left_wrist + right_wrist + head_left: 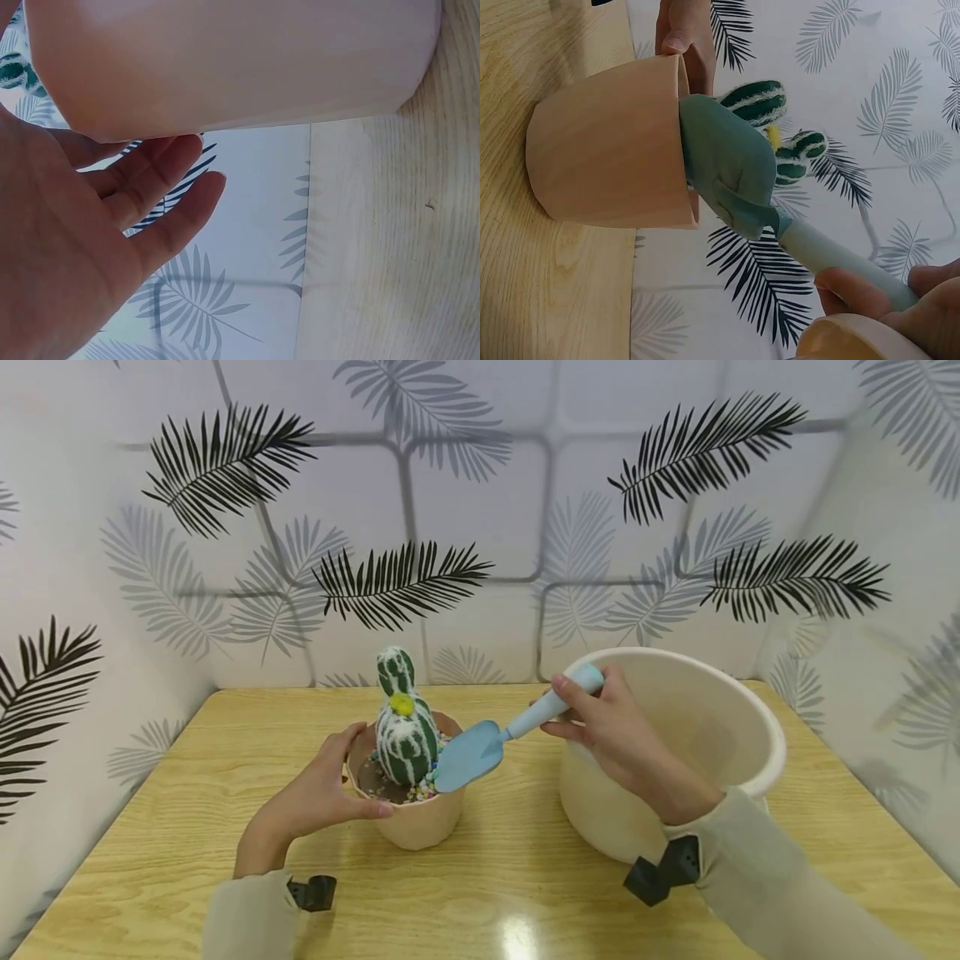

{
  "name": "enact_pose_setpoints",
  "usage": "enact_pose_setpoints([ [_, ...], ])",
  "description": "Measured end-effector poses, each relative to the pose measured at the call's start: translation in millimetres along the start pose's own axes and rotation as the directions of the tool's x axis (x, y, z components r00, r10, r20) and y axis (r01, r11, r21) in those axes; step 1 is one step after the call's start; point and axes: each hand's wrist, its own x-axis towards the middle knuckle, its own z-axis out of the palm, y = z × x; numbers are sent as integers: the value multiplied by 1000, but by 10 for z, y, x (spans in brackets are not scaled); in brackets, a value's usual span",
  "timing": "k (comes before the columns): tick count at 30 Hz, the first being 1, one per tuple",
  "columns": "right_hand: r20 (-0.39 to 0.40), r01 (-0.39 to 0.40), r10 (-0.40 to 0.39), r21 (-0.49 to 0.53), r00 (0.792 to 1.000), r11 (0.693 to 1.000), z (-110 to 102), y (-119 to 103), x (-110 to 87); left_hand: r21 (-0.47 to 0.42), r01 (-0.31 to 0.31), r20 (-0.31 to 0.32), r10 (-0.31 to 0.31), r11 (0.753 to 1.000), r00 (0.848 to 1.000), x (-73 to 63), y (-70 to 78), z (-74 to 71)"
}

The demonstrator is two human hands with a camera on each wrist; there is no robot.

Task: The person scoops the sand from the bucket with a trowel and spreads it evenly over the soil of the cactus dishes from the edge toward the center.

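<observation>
A green cactus [408,747] with white fuzzy stripes and a yellow flower stands in a peach flower pot [422,823]. My left hand [322,795] grips the pot by its left side, thumb at the near rim. In the left wrist view, fingers [176,165] lie against or close to the pot wall. My right hand [618,739] holds a light blue trowel [468,758] by its handle. The trowel's blade slants down over the pot's right rim, as the right wrist view also shows. Small multicoloured pebbles [424,787] lie beside the cactus under the blade tip.
A large cream bucket [592,814] stands on the right of the wooden table [517,877], under my right forearm. Its bottom inside is hidden. Behind the table hangs a leaf-patterned backdrop [480,510].
</observation>
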Motion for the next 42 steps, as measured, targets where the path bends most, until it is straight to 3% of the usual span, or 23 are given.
enact_pose_setpoints([
  [8,-18,19,-19,12,1000,1000,2,-6,-11,36,40,-22,-39,999,999,-6,74,1],
  [20,-40,-20,22,51,999,999,-48,-8,16,55,68,0,-69,996,998,-25,138,-5],
  [26,-64,11,-8,41,998,999,-123,-9,36,30,97,-9,-96,995,995,-65,138,-17],
  [34,-11,68,-68,70,998,995,-253,-92,19,35,71,-23,-70,997,997,-91,164,-34],
  [42,-107,7,3,88,994,996,-434,-181,-41,99,50,-48,-46,994,998,-74,264,-181],
])
